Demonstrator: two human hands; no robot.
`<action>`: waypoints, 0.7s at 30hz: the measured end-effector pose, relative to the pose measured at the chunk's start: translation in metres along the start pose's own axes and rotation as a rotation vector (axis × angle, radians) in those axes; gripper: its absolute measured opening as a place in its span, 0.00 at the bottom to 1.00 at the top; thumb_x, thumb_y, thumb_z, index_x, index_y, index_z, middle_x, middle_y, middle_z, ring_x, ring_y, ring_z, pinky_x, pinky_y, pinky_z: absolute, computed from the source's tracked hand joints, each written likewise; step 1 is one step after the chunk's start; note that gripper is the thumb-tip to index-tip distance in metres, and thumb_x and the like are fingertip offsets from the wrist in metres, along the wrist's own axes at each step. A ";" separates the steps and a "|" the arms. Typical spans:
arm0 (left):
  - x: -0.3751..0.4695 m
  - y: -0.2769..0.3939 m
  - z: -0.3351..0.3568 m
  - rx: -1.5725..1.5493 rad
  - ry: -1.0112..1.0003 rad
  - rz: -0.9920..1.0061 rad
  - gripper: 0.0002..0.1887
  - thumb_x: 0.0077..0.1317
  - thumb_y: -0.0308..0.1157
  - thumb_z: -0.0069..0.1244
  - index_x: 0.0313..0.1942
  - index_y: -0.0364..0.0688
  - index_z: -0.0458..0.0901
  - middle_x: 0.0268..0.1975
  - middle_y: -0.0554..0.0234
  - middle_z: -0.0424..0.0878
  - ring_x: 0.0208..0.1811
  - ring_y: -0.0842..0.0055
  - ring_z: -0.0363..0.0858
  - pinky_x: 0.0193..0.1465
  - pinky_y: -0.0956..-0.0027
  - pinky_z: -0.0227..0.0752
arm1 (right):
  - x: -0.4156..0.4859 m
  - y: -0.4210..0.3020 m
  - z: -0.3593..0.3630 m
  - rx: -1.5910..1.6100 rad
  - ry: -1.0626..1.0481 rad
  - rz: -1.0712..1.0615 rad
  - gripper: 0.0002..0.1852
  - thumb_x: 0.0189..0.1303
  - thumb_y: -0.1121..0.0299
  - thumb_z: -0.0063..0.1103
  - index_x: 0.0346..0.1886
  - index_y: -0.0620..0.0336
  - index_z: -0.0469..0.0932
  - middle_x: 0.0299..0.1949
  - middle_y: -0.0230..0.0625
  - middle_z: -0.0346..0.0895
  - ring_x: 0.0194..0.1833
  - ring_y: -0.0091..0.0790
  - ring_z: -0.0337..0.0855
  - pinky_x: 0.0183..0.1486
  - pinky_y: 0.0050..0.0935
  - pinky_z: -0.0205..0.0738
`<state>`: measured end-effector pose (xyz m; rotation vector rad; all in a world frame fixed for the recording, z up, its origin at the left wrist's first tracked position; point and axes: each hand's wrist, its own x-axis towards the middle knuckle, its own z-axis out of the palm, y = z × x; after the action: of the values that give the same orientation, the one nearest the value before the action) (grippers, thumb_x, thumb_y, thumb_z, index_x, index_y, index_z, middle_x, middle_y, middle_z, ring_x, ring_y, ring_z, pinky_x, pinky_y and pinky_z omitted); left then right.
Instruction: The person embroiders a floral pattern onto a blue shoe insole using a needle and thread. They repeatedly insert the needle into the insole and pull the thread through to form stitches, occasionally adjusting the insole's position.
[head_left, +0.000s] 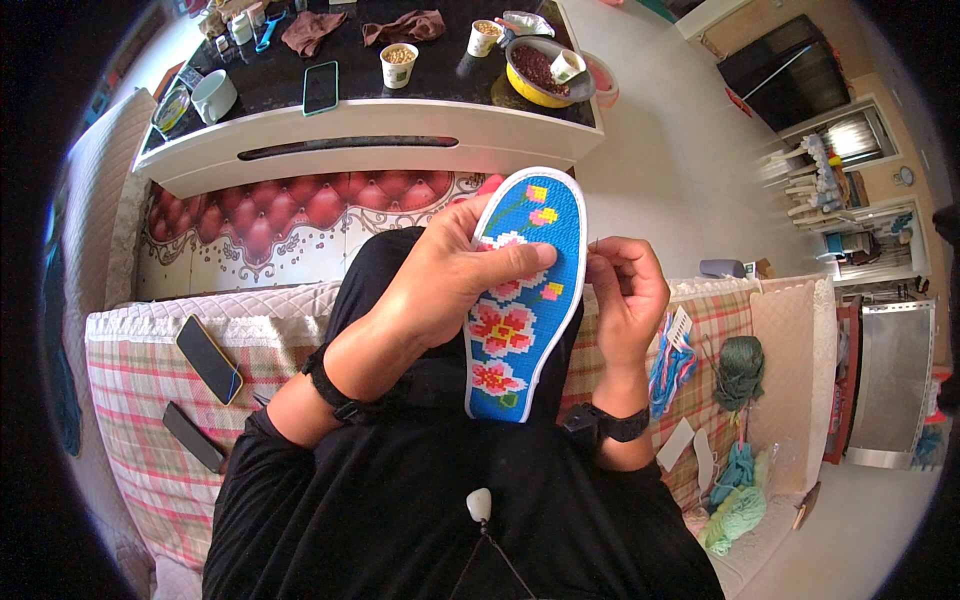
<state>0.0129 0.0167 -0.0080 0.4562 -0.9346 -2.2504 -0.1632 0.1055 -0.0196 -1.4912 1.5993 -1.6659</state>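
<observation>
An embroidered insole (525, 315) with a blue ground, pink and red flowers and white edging is held over my lap. My left hand (465, 262) grips it from the left, the thumb flat on the stitched face and the fingers behind. At its right edge, my right hand (626, 289) has thumb and forefinger pinched together on a thin needle (595, 243), of which only a small dark sliver shows. No thread can be made out at this size. The back of the insole is hidden.
Beside me on the plaid sofa cover (150, 442) lie a phone (210, 360), a dark case (193, 437), embroidery threads (671, 367) and yarn (739, 371). Ahead, a black-topped table (442, 79) carries paper cups (399, 65), a mug (214, 97), another phone (321, 87) and a bowl (536, 71).
</observation>
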 end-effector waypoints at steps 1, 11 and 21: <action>0.000 0.000 0.000 -0.001 0.005 0.001 0.19 0.59 0.27 0.64 0.50 0.38 0.79 0.39 0.62 0.87 0.36 0.80 0.86 0.41 0.73 0.82 | -0.001 0.001 0.000 -0.012 -0.002 -0.011 0.03 0.65 0.78 0.59 0.41 0.66 0.77 0.35 0.37 0.83 0.37 0.26 0.84 0.42 0.23 0.78; 0.002 -0.003 -0.002 -0.016 0.021 0.011 0.17 0.58 0.27 0.64 0.48 0.39 0.79 0.38 0.61 0.87 0.35 0.79 0.86 0.41 0.71 0.83 | -0.003 0.004 -0.001 -0.073 -0.014 -0.031 0.03 0.63 0.78 0.61 0.38 0.66 0.77 0.33 0.35 0.84 0.35 0.24 0.83 0.40 0.23 0.77; 0.002 -0.003 -0.002 -0.006 0.029 -0.005 0.17 0.58 0.26 0.63 0.48 0.38 0.79 0.37 0.62 0.87 0.33 0.80 0.86 0.39 0.73 0.83 | -0.004 0.004 -0.002 -0.152 -0.048 -0.068 0.03 0.62 0.79 0.61 0.39 0.65 0.79 0.33 0.37 0.84 0.35 0.25 0.84 0.40 0.23 0.77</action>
<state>0.0112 0.0156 -0.0116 0.4879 -0.9127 -2.2443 -0.1649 0.1082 -0.0247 -1.6638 1.7007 -1.5613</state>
